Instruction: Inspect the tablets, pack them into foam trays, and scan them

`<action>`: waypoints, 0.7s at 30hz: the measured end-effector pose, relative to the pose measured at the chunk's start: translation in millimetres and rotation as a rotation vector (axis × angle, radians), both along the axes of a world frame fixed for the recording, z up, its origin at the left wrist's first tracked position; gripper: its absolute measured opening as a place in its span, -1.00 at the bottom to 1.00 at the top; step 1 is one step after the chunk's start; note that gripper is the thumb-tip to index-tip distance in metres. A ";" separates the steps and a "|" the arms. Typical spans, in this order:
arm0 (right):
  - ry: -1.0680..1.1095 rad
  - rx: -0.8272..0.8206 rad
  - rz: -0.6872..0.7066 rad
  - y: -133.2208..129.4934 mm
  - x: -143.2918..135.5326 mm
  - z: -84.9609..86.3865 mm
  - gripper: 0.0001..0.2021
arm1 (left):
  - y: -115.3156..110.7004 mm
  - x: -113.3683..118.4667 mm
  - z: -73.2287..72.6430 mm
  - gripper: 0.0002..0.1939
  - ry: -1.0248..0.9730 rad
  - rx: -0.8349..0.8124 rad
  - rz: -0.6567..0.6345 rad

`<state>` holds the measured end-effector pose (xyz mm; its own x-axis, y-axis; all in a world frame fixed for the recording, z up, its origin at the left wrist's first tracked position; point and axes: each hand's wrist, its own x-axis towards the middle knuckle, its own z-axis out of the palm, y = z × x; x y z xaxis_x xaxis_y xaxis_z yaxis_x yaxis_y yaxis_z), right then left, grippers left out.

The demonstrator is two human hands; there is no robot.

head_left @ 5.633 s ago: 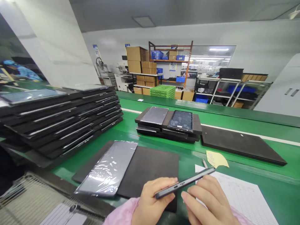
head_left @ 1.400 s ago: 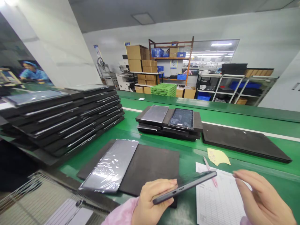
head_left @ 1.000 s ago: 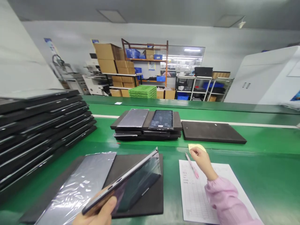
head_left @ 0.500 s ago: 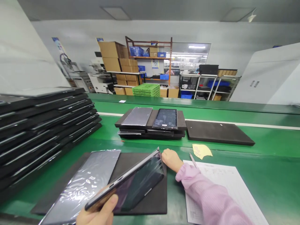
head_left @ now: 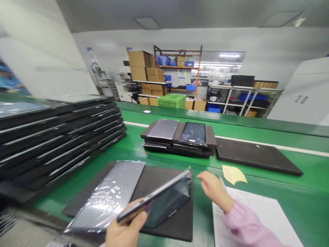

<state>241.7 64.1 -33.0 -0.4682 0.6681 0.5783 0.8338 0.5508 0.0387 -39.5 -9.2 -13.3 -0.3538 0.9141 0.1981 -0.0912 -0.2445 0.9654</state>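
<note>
Low in the frame's centre, the left hand (head_left: 125, 230) clasps a tablet (head_left: 160, 202) tilted above the dark foam mat (head_left: 169, 223) on the green tabletop (head_left: 282, 161), not yet set down, while the right hand (head_left: 213, 188) hovers loose and unladen beside its top corner.

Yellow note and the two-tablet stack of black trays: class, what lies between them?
In the head view, only bare green belt lies between the yellow note and the stack.

Bare hands; the right hand (head_left: 212, 188) wears a pink cuffed sleeve (head_left: 246, 226).
</note>
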 end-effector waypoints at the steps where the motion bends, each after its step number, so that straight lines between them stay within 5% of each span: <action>1: 0.083 0.054 0.006 -9.8 -2.3 15.5 -0.75 | -0.5 3.0 -2.7 -0.69 0.014 0.033 -0.046; 4: 0.438 0.264 0.243 -43.0 -14.8 63.5 -0.82 | -2.8 9.9 -3.1 -0.72 0.176 0.106 -0.153; 9: 0.251 0.401 0.394 -77.9 -49.9 107.3 -0.86 | -11.1 15.4 5.8 -0.72 0.385 0.182 -0.217; 12: 0.228 0.330 0.421 -81.3 -72.6 109.0 -0.82 | -15.0 17.6 4.7 -0.70 0.356 0.210 -0.254; 16: 0.328 0.447 0.344 -87.2 -89.3 101.2 -0.74 | -17.4 16.7 -0.9 -0.76 0.443 0.291 -0.266; 21: 0.273 0.533 0.293 -95.6 -94.6 92.0 -0.78 | -20.6 18.8 -0.4 -0.77 0.497 0.377 -0.143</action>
